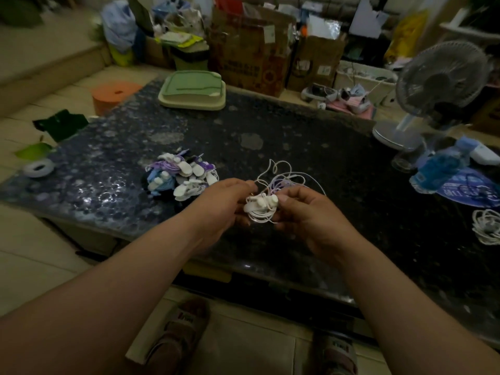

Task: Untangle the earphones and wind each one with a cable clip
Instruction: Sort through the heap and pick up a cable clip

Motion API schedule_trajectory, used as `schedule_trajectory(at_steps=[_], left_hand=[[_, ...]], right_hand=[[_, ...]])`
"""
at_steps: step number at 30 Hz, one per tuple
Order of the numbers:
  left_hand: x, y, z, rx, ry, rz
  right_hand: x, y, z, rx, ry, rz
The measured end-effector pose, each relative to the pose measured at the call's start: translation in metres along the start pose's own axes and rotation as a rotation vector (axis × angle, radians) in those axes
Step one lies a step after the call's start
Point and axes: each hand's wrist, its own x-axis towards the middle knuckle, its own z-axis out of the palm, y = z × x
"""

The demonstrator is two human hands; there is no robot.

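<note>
Status: task in progress. The left hand (224,204) and right hand (305,212) both grasp one white earphone (259,208), fingers curled round its looped cord. The earbuds sit on top of the loops, between the thumbs. The set is held just above the bench (270,125), near its centre. Whether a clip is already fitted cannot be told.

Remaining: a tangle (286,174) of white and purple cords lies at 12 o'clock from the hands, just behind the fingertips. Some strands appear to run into the held set, so separation is judged incomplete.

Supply: a pile of clips (181,175), white, purple and blue, lies at 10 o'clock, near the left hand.

Done: one white coil (487,226) lies at 3 o'clock, well apart. Several sets are judged still to be wound.
</note>
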Motion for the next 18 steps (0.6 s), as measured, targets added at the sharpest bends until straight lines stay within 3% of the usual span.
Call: schedule_trajectory(at_steps=[4,8,11,15,18], left_hand=[[-0.006,0.002,-0.029,-0.087,0.095,-0.053],[-0.019,-0.006,-0.049,-0.005,0.110,-0.156],[-0.025,-0.012,-0.060,0.128,0.029,-0.143],[-0.019,-0.007,-0.070,0.147,0.074,-0.115],[-0.017,-0.003,-0.072,0.112,0.080,-0.107]], right_hand=[[0.017,0.002,0.030,0.112,0.000,-0.008],[0.037,-0.007,0.063,0.191,0.052,-0.012],[0.062,-0.016,0.099,0.170,0.048,-0.049],[0.094,-0.019,0.139,0.084,0.026,-0.064],[0.115,-0.024,0.142,0.089,0.119,-0.060]])
